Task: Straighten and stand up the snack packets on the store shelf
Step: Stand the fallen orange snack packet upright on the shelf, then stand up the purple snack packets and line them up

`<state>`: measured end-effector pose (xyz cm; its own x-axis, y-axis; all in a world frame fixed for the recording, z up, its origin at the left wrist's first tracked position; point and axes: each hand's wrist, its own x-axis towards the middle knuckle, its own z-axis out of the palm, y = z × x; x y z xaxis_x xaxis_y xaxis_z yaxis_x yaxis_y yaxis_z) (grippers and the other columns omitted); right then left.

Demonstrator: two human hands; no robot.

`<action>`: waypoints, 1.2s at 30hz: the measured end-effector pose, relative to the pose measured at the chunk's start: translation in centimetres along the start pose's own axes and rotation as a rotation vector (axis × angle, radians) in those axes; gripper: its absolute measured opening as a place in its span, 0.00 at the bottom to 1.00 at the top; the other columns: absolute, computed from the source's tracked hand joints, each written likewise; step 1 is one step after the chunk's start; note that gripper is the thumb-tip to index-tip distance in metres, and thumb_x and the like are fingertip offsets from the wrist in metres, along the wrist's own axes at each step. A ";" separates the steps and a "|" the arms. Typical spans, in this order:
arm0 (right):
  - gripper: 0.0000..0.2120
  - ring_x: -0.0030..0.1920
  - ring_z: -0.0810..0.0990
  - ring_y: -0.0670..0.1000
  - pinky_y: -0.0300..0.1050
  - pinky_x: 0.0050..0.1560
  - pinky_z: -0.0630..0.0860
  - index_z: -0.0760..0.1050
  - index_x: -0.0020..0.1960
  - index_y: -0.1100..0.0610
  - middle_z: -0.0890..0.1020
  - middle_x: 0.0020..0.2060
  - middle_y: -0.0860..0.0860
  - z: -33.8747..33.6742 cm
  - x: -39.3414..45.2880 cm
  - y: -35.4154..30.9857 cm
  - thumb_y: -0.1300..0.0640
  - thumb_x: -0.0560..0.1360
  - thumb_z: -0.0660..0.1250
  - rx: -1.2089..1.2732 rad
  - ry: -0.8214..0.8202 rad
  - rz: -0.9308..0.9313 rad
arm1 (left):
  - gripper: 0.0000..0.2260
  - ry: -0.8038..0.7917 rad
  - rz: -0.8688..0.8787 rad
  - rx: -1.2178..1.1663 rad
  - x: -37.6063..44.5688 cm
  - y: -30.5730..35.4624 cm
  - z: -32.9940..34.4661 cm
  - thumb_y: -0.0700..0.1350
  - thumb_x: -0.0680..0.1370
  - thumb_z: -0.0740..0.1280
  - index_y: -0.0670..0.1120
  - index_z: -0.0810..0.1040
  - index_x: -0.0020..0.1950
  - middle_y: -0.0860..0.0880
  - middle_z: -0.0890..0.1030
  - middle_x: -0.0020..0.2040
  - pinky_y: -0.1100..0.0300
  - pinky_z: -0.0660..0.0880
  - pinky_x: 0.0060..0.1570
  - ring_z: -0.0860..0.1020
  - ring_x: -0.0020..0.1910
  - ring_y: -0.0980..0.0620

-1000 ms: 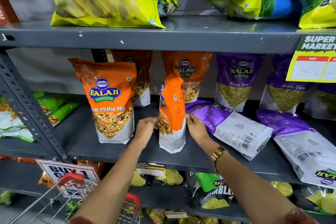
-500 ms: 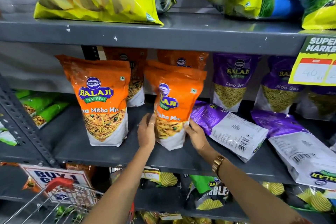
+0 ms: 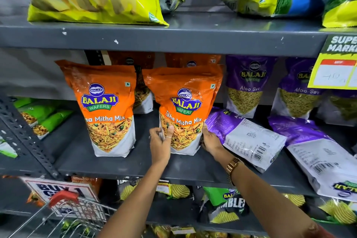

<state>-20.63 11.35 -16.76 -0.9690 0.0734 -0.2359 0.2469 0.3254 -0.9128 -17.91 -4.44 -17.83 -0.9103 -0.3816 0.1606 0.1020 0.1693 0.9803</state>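
An orange Tikha Mitha Mix packet (image 3: 186, 102) stands upright on the grey middle shelf (image 3: 135, 166), its front facing me. My left hand (image 3: 161, 143) grips its lower left edge, thumb across the front. My right hand (image 3: 211, 142) holds its lower right edge. A second orange packet (image 3: 104, 106) stands upright to the left, apart from it. Two purple Aloo Sev packets lie flat, back side up: one (image 3: 249, 137) just right of my right hand, another (image 3: 316, 154) at the far right.
More orange and purple packets (image 3: 249, 85) stand at the back of the shelf. Green packets (image 3: 41, 116) lie at the left behind a slanted metal brace (image 3: 23, 137). A yellow price tag (image 3: 336, 73) hangs at the right. A cart handle (image 3: 63, 198) is at the lower left.
The orange packet between my hands has turned from edge-on to facing front and now stands upright. Both hands stayed at its lower sides. The camera moved closer.
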 end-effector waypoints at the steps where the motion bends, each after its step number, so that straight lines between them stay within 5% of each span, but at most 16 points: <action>1: 0.30 0.63 0.74 0.60 0.57 0.68 0.68 0.74 0.60 0.59 0.76 0.62 0.60 0.0 0.1 0.0 0.39 0.77 0.45 0.001 -0.003 0.004 | 0.17 -0.001 0.005 -0.002 0.0 -0.1 0.1 0.57 0.72 0.64 0.46 0.64 0.48 0.52 0.73 0.40 0.63 0.68 0.36 0.74 0.41 0.52; 4: 0.30 0.62 0.74 0.58 0.57 0.68 0.68 0.74 0.60 0.58 0.76 0.62 0.60 -0.2 0.2 0.0 0.38 0.77 0.46 0.034 -0.009 0.016 | 0.23 -0.003 0.015 -0.025 -0.1 -0.3 0.3 0.64 0.70 0.63 0.47 0.63 0.51 0.48 0.74 0.46 0.63 0.68 0.37 0.75 0.46 0.49; 8: 0.28 0.60 0.76 0.59 0.57 0.66 0.70 0.76 0.57 0.60 0.79 0.59 0.61 -0.2 0.0 0.1 0.40 0.78 0.48 0.043 0.005 -0.001 | 0.44 -0.012 -0.010 -0.051 -0.3 0.0 0.2 0.75 0.59 0.59 0.44 0.62 0.62 0.47 0.74 0.53 0.67 0.70 0.42 0.74 0.51 0.50; 11: 0.25 0.48 0.81 0.62 0.59 0.56 0.76 0.78 0.46 0.64 0.83 0.47 0.64 -0.7 -0.7 0.1 0.46 0.79 0.52 0.036 0.268 -0.157 | 0.34 0.092 0.064 0.004 -0.8 0.3 0.0 0.65 0.69 0.58 0.42 0.64 0.65 0.41 0.71 0.62 0.60 0.68 0.56 0.71 0.60 0.46; 15: 0.19 0.40 0.80 0.64 0.63 0.46 0.78 0.77 0.42 0.65 0.83 0.38 0.63 -3.0 -1.9 -0.8 0.51 0.79 0.57 0.061 0.548 -0.328 | 0.19 0.295 0.320 0.157 -1.7 2.2 0.2 0.55 0.75 0.56 0.39 0.74 0.47 0.39 0.76 0.46 0.63 0.62 0.40 0.73 0.42 0.46; 19: 0.15 0.39 0.79 0.63 0.51 0.41 0.73 0.77 0.42 0.66 0.82 0.37 0.66 -6.8 -2.3 -2.3 0.56 0.78 0.59 -0.081 0.727 -0.403 | 0.18 0.348 0.325 0.139 -3.1 3.7 1.8 0.48 0.75 0.58 0.36 0.75 0.33 0.36 0.78 0.31 0.58 0.63 0.33 0.74 0.32 0.40; 24: 0.10 0.46 0.80 0.66 0.52 0.48 0.76 0.79 0.47 0.65 0.83 0.44 0.67 -11.9 -2.2 -2.6 0.61 0.73 0.62 -0.288 0.753 -0.315 | 0.20 0.285 0.131 0.043 -6.0 4.0 5.3 0.52 0.72 0.58 0.39 0.78 0.31 0.37 0.80 0.28 0.51 0.74 0.33 0.77 0.31 0.37; 28: 0.13 0.52 0.78 0.68 0.55 0.53 0.75 0.77 0.49 0.68 0.80 0.50 0.69 -15.8 -0.9 -1.2 0.59 0.73 0.62 -0.516 0.567 -0.167 | 0.17 0.087 -0.145 -0.035 -7.3 3.9 9.7 0.46 0.74 0.61 0.45 0.74 0.25 0.41 0.78 0.26 0.42 0.79 0.38 0.77 0.27 0.39; 31: 0.18 0.55 0.77 0.67 0.55 0.54 0.74 0.75 0.53 0.68 0.78 0.55 0.69 -17.3 -0.5 0.2 0.52 0.75 0.61 -0.587 0.409 -0.058 | 0.12 -0.004 -0.397 -0.053 -7.2 3.8 12.8 0.42 0.75 0.62 0.37 0.78 0.36 0.42 0.76 0.29 0.40 0.80 0.40 0.73 0.24 0.45; 36: 0.21 0.59 0.76 0.65 0.54 0.58 0.73 0.74 0.58 0.63 0.77 0.59 0.65 -18.2 -0.3 0.9 0.47 0.76 0.55 -0.689 0.281 -0.013 | 0.16 -0.077 -0.681 -0.171 -7.3 4.6 16.3 0.51 0.73 0.68 0.40 0.68 0.48 0.40 0.76 0.51 0.50 0.80 0.37 0.79 0.46 0.40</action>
<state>-20.33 28.75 -11.51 -0.9606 0.2738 -0.0483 0.2630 0.8386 -0.4770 -17.28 13.91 -16.35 -0.8192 -0.2852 -0.4976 -0.4447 -0.2321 0.8651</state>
